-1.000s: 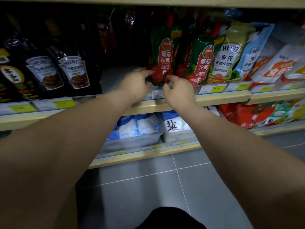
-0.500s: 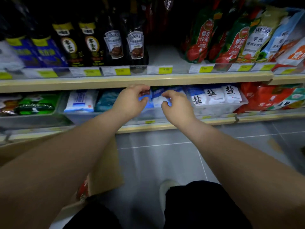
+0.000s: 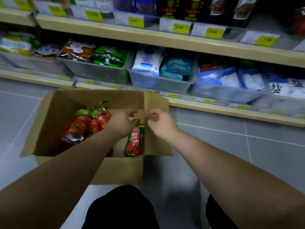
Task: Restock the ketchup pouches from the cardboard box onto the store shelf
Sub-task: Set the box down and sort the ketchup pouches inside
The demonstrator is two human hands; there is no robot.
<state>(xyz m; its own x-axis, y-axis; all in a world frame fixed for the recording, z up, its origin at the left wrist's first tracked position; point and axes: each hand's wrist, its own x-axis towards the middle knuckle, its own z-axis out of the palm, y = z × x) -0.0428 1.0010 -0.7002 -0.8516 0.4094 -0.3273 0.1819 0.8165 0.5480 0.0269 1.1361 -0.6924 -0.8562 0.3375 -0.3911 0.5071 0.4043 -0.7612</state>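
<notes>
An open cardboard box (image 3: 115, 169) stands on the floor in front of the shelving. Inside it lie red and green ketchup pouches: a pile (image 3: 85, 124) at the left and one pouch (image 3: 134, 142) upright against the right wall. My left hand (image 3: 123, 121) hangs over the box's inside, above that single pouch, with its fingers loosely curled and nothing in them. Just right of the box's right flap, my right hand (image 3: 160, 123) hovers with its fingers also curled and holds nothing. The store shelf (image 3: 165, 39) runs across the top.
Plastic bins (image 3: 158, 83) of salt and snack bags fill the bottom shelf behind the box. Dark sauce bottles (image 3: 186, 7) and yellow price tags line the shelf above. Grey floor tiles (image 3: 247, 146) spread to the right. My dark trouser legs (image 3: 122, 210) show at the bottom.
My view has dropped from the ketchup shelf to the box on the floor. Both hands left a pouch on the shelf and came down, empty, to the box.
</notes>
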